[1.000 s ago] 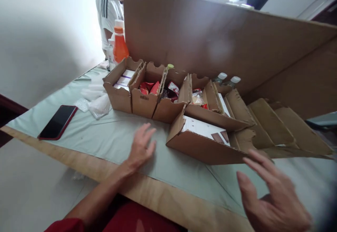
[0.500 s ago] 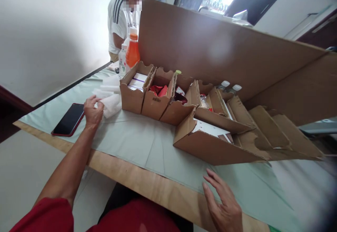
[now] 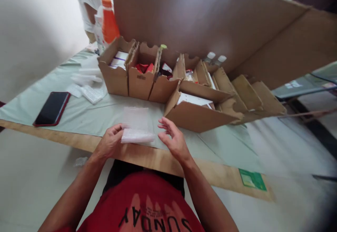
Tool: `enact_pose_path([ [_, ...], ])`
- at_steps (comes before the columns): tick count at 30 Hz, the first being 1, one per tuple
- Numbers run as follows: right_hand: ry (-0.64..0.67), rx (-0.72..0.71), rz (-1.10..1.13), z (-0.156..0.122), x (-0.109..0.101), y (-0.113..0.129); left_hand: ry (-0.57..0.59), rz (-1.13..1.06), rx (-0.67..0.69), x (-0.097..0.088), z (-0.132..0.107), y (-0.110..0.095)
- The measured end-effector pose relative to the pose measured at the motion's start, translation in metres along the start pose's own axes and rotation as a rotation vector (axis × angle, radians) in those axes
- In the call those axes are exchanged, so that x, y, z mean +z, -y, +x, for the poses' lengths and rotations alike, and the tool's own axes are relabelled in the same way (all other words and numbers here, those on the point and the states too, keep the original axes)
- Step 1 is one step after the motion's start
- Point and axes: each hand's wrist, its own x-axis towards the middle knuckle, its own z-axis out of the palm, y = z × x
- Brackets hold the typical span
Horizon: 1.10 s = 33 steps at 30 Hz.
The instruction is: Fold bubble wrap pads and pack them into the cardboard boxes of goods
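A translucent sheet of bubble wrap point(image 3: 137, 119), its near part folded over, lies at the table's front edge. My left hand point(image 3: 112, 139) pinches its left side between thumb and fingers. To the right of the sheet, my right hand point(image 3: 172, 139) is held slightly apart from it, fingers curved and spread with nothing in them. More bubble wrap pieces point(image 3: 91, 93) lie in a loose pile at the back left, beside a black phone point(image 3: 52, 108) with a red edge.
Several open cardboard bins point(image 3: 116, 81) hold white boxes and red packets. A tall cardboard panel point(image 3: 200, 21) stands behind them. At the back left are an orange bottle point(image 3: 109, 25) and a person in a white shirt point(image 3: 88, 4). A green card point(image 3: 252, 179) is on the wooden edge.
My left hand has brought a bubble wrap piece from the pile to the table's front middle. My right hand has moved left towards it. The view has tilted down.
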Motion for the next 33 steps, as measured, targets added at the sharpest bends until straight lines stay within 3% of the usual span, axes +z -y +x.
enact_pose_path([
  [3, 0.033, 0.2, 0.253, 0.013, 0.005, -0.016, 0.254, 0.086, -0.119, 0.014, -0.007, 0.011],
  [6, -0.036, 0.231, 0.328, 0.01, 0.006, -0.026, 0.491, 0.192, -0.118, 0.015, -0.001, 0.008],
  [11, -0.219, 0.053, 0.141, -0.006, -0.002, -0.006, 0.488, 0.275, 0.126, 0.031, 0.018, -0.013],
  [14, -0.307, -0.076, 0.132, -0.013, -0.014, 0.014, 0.56, 0.403, 0.063, 0.057, 0.02, -0.011],
  [18, -0.636, -0.117, 0.101, -0.025, -0.048, 0.019, 0.669, 0.418, -0.127, 0.072, 0.011, 0.011],
  [20, -0.773, -0.076, 0.096, -0.037, -0.068, 0.008, 0.643, 0.429, -0.155, 0.065, 0.006, 0.018],
  [23, -0.844, 0.064, 0.099, -0.064, -0.085, -0.019, 0.56, 0.423, -0.168, 0.05, 0.004, 0.015],
  [28, -0.697, 0.288, 0.055, -0.097, -0.076, -0.063, 0.298, 0.426, -0.053, 0.04, 0.022, -0.005],
  [33, -0.649, 0.264, -0.157, -0.101, -0.074, -0.086, 0.192, 0.77, 0.24, 0.045, 0.05, 0.005],
])
